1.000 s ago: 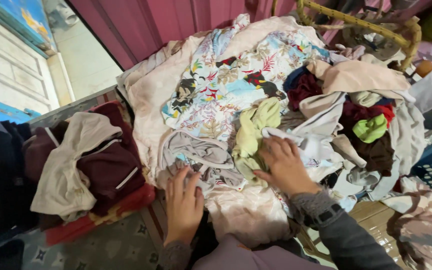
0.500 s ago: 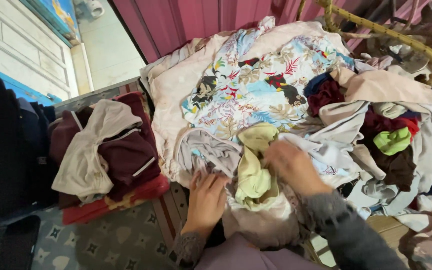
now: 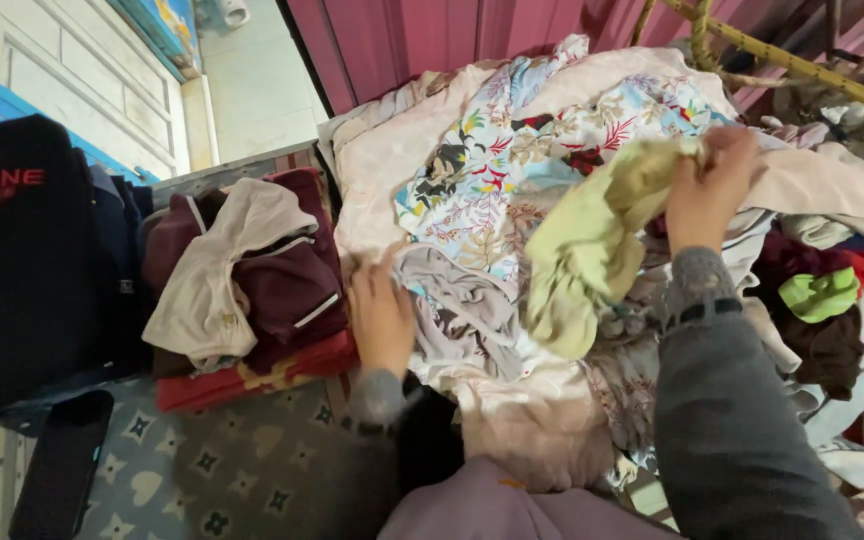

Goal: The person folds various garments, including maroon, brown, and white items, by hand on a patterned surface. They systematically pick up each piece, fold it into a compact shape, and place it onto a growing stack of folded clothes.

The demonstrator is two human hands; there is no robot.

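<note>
The pale green garment (image 3: 592, 250) hangs lifted above the floral sheet (image 3: 512, 170), pinched at its top edge in the right hand (image 3: 707, 185). The left hand (image 3: 382, 320) lies open, flat beside the grey cloth (image 3: 457, 300). Raising it higher should free the hem cleanly.

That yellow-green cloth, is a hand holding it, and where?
Yes. The right hand pinches the pale yellow-green garment by its top edge, lifting it; the left hand holds nothing.

R hand (image 3: 709, 190) w/ closed grip on pale green garment (image 3: 587, 250), lifted above clothes pile (image 3: 512, 400). L hand (image 3: 382, 320) flat on grey garment (image 3: 457, 300), beside floral shirt (image 3: 512, 165). Maroon jacket (image 3: 282, 290) w/ cream top (image 3: 217, 275) to the left; black phone (image 3: 62, 465) nr bottom-left.
</note>
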